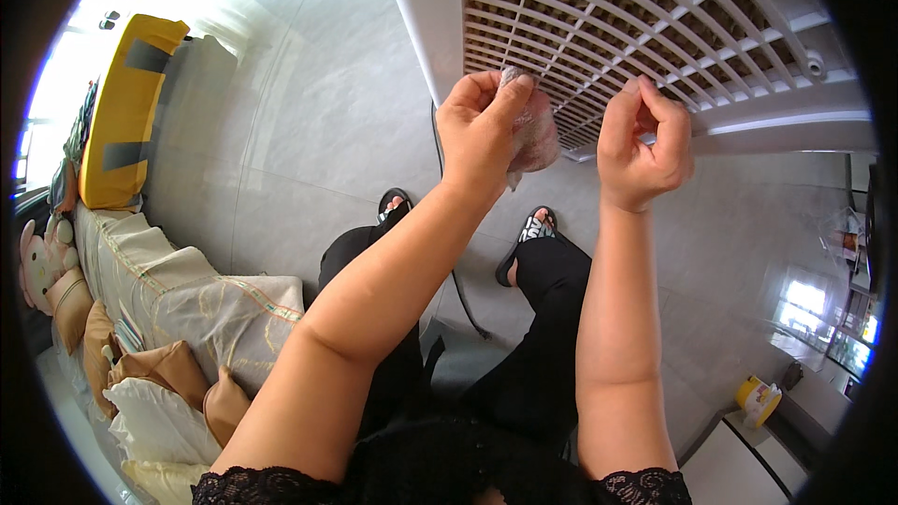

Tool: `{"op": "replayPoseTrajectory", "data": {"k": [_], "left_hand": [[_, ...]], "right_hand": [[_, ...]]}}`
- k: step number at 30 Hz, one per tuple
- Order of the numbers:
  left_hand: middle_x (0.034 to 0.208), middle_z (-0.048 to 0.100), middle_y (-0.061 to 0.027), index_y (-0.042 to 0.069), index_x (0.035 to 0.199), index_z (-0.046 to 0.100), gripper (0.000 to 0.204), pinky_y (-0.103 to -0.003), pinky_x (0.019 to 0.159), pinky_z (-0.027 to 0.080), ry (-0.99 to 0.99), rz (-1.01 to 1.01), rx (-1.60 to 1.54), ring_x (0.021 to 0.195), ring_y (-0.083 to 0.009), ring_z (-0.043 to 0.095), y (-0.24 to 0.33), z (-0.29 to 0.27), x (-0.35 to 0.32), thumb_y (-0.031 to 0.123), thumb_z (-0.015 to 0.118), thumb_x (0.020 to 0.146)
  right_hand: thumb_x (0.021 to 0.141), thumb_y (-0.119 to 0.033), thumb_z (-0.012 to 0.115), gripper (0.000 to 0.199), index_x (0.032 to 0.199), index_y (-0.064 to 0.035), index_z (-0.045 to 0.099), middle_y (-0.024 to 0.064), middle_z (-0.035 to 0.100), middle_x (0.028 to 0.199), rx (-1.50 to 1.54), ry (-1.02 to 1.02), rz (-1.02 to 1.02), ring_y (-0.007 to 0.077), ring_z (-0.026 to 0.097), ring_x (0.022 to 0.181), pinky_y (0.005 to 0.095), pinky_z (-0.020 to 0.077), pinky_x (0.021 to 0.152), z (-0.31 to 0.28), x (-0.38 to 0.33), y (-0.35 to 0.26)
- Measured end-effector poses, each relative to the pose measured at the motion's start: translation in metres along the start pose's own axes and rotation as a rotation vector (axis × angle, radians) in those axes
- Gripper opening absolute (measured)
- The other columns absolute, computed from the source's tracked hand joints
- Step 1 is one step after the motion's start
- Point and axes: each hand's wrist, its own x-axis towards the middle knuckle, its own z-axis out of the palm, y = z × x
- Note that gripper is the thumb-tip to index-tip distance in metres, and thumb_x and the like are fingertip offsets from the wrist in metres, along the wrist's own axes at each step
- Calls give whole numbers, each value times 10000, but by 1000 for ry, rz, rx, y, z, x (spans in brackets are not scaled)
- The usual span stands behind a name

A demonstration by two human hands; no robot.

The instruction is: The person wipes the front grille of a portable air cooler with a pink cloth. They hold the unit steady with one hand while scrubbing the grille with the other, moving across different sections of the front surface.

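Note:
My left hand (pixel 479 126) is closed on a crumpled, pinkish-white cloth (pixel 536 136), with thumb and fingers pinching its top edge and the rest hanging down. Right in front of it is the white slatted grille (pixel 599 23) of a large white appliance, with brownish ribbed material showing behind the slats. My right hand (pixel 645 142) is raised just before the lower right of the grille, thumb and fingertips pressed together. Whatever is between those fingertips, if anything, is too small to make out.
A cable (pixel 458 285) runs over the grey tiled floor (pixel 281 122) between my sandalled feet. On the left are a covered couch (pixel 201 295), brown cushions (pixel 173 369), a plush toy (pixel 42 262) and a yellow panel (pixel 122 117). A yellow tub (pixel 758 400) stands at the lower right.

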Motion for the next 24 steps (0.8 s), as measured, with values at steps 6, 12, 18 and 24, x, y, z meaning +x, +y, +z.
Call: {"op": "replayPoseTrajectory", "data": {"k": [6, 12, 18, 24], "left_hand": [[819, 642, -57, -5, 900, 601, 192, -256, 623, 478, 64, -49, -5, 697, -103, 577, -11, -3, 6, 129, 722, 835], [812, 644, -52, 2, 903, 595, 157, -252, 633, 481, 72, -79, 32, 701, -105, 583, -1, -1, 10, 112, 697, 855], [776, 634, -67, -3, 872, 582, 158, -268, 565, 479, -73, 37, -56, 646, -118, 581, 15, 9, -5, 113, 689, 859], [783, 640, -92, 5, 845, 586, 133, -278, 567, 487, 175, -300, 78, 641, -145, 591, -15, -3, 3, 99, 680, 858]], "right_hand": [[764, 5, 701, 99, 815, -53, 639, -21, 505, 570, -30, -21, -14, 83, 466, 437, 206, 365, 384, -1, 0, 3], [768, 14, 689, 95, 806, -56, 638, -23, 514, 582, -11, -3, -28, 78, 468, 436, 202, 361, 382, 2, 2, 1], [769, 9, 692, 100, 826, -53, 637, -24, 506, 576, -15, 8, -42, 85, 459, 430, 201, 350, 377, 2, 2, 2], [768, 7, 694, 101, 824, -55, 637, -24, 508, 573, -19, -24, -40, 81, 455, 431, 204, 352, 381, -1, -1, 5]]}}
